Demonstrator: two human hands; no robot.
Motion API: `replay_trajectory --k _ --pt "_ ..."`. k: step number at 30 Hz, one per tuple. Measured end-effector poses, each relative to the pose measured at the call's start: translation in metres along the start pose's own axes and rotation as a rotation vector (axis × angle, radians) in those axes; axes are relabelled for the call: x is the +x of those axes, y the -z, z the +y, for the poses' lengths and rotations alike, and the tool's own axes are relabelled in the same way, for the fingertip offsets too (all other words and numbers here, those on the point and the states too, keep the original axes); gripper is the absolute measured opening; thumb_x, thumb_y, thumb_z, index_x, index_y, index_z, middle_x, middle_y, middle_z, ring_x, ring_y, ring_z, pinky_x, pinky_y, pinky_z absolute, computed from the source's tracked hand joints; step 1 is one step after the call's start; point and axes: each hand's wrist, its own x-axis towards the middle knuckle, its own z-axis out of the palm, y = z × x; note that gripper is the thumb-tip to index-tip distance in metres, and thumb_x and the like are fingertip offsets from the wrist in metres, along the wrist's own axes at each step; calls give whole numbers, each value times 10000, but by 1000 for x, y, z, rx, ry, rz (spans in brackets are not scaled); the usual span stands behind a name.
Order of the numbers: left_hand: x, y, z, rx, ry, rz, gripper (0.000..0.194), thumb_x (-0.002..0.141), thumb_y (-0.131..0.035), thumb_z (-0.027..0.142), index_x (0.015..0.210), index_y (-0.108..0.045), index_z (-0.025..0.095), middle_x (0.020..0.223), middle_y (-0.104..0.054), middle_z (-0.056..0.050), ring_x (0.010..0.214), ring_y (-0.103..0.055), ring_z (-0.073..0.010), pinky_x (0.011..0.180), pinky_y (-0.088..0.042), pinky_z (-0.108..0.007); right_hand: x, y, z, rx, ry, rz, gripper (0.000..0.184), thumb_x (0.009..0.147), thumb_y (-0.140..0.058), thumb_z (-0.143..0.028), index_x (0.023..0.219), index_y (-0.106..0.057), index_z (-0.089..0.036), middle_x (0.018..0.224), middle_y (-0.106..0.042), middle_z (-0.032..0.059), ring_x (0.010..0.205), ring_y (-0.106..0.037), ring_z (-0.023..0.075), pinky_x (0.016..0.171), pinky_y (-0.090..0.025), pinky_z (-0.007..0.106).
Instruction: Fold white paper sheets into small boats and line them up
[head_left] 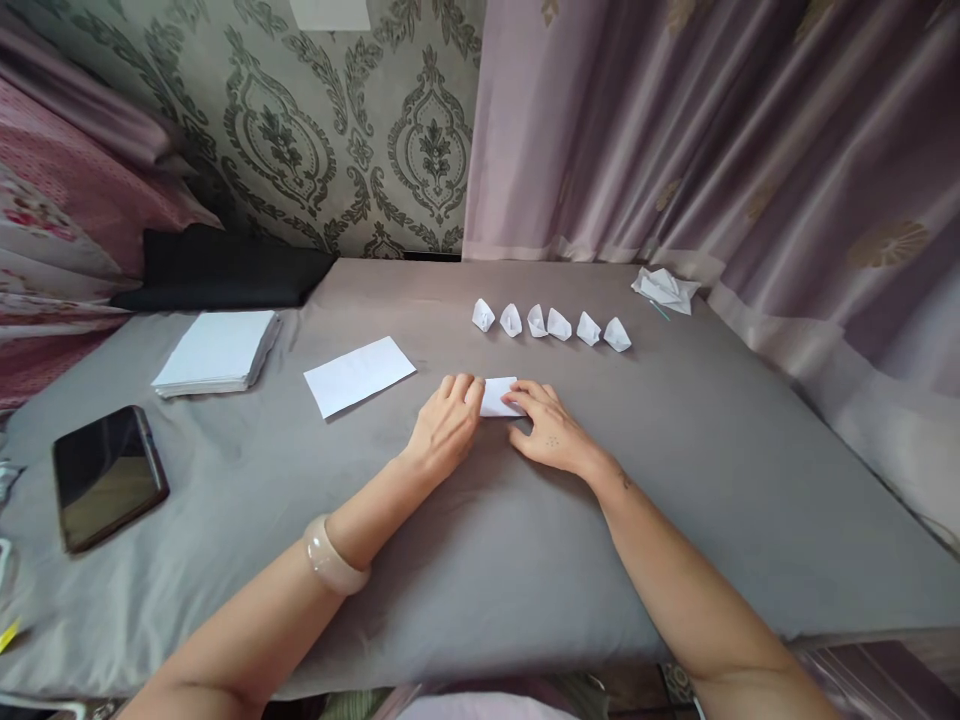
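A small folded white paper [498, 397] lies on the grey cloth between my two hands. My left hand [448, 425] is closed at its left end, with the fingers bent together over the edge and the thumb hidden. From the other side, my right hand [553, 428] rests its fingertips on the right end of the paper. Its thumb is spread away from the fingers, just below the near edge. Beyond my hands stands a row of several small folded paper shapes [559, 324]. To the left lies a flat white paper sheet [360, 376].
A stack of white paper [217, 350] sits at the left, with a dark tablet or phone [110, 478] nearer me. Crumpled or folded papers [666, 290] lie at the back right. Black cloth [225, 268] is at the back left. Curtains [600, 130] hang along the far edge.
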Motion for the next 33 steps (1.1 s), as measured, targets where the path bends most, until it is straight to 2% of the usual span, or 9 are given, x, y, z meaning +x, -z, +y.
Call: replay_trajectory --k 3,6,8,13,16,18,21,25,33 --pt "1 -6 -3 -45 -69 54 371 888 -428 73 1209 -553 211 1317 -508 -131 1095 -498 -268 898 -441 -396 -1 0 -2 -13 15 30 394 778 -557 -182 1170 -587 -208 1266 -534 79 1116 -494 223 955 -435 371" --pt "-1 -14 -13 -98 -132 -13 263 895 -431 84 983 -647 206 1094 -643 -107 1079 -531 -256 857 -467 -364 -1 -4 -7 -67 25 73 351 806 -532 -174 1149 -592 -214 1218 -557 74 1076 -507 219 905 -452 352" --pt "-2 -21 -23 -170 -86 -16 270 912 -408 105 971 -654 200 1015 -675 -93 1042 -569 -228 826 -487 -329 -1 -6 -10 -125 35 109 340 817 -519 -158 1142 -596 -218 1213 -560 75 1075 -499 225 867 -454 343" --pt "-4 -36 -45 -445 39 88 316 969 -346 241 1047 -653 240 1045 -700 -40 979 -638 -176 864 -490 -291 2 -9 -13 -279 176 120 266 874 -473 -130 1062 -638 -219 1186 -593 70 1046 -488 228 862 -401 359" --pt "-5 -32 -43 -282 -38 132 314 954 -367 189 988 -677 232 1199 -650 -63 1139 -555 -239 1000 -405 -422 1 -10 -15 -376 254 68 279 928 -406 -128 1009 -659 -213 1102 -635 67 986 -505 222 816 -371 360" --pt "-9 -24 -33 -100 -18 153 295 936 -392 167 990 -678 216 1306 -572 -104 1174 -494 -304 975 -382 -508 -1 -11 -20 -430 264 38 301 936 -378 -105 1001 -659 -193 1027 -648 80 935 -511 222 785 -357 365" --pt "-16 -14 -13 -57 -55 -5 274 934 -386 151 967 -657 170 1104 -633 -124 978 -544 -268 815 -463 -407 -4 -13 -28 -455 257 8 285 932 -384 -96 980 -655 -171 968 -645 95 899 -511 226 765 -351 370" --pt "-22 -14 -1 -178 35 -77 306 969 -343 189 891 -635 143 966 -624 -110 911 -542 -224 798 -477 -336 -4 -15 -29 -326 165 38 244 943 -426 -156 981 -664 -194 988 -643 68 898 -527 206 780 -383 342" --pt "-18 -31 -15 -515 300 92 179 906 -535 262 885 -691 176 939 -609 -70 901 -551 -211 793 -468 -325 3 -21 -18 97 -81 150 214 928 -525 -328 890 -713 -233 964 -636 32 934 -577 169 827 -448 285"
